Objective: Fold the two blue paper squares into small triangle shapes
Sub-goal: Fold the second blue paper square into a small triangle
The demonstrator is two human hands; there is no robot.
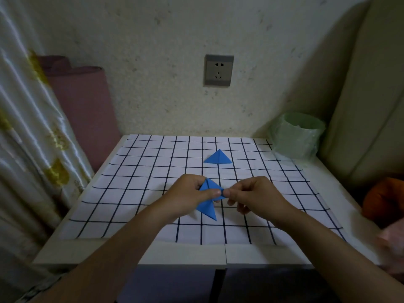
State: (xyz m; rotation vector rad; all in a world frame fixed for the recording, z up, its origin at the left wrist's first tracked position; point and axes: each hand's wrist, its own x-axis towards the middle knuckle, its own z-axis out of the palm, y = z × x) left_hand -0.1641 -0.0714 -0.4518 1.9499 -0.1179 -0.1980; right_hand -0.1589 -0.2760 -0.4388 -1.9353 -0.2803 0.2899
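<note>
Held: partly folded blue paper sheet [207, 209], upper-left part hidden under left hand [189, 193], right tip under right hand [255, 193]. Beyond bench's right edge: orange rounded thing [382, 200], dim, unidentifiable; pink blur [393, 243], cut by frame.

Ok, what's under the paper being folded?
Checked cloth shows below the paper. The left hand hides part of the paper, and the cloth right beneath it is covered.

Home room corner, wall socket [218, 70], satin curtain [26, 127], small gridded table [153, 250], cushion [369, 95]
</note>
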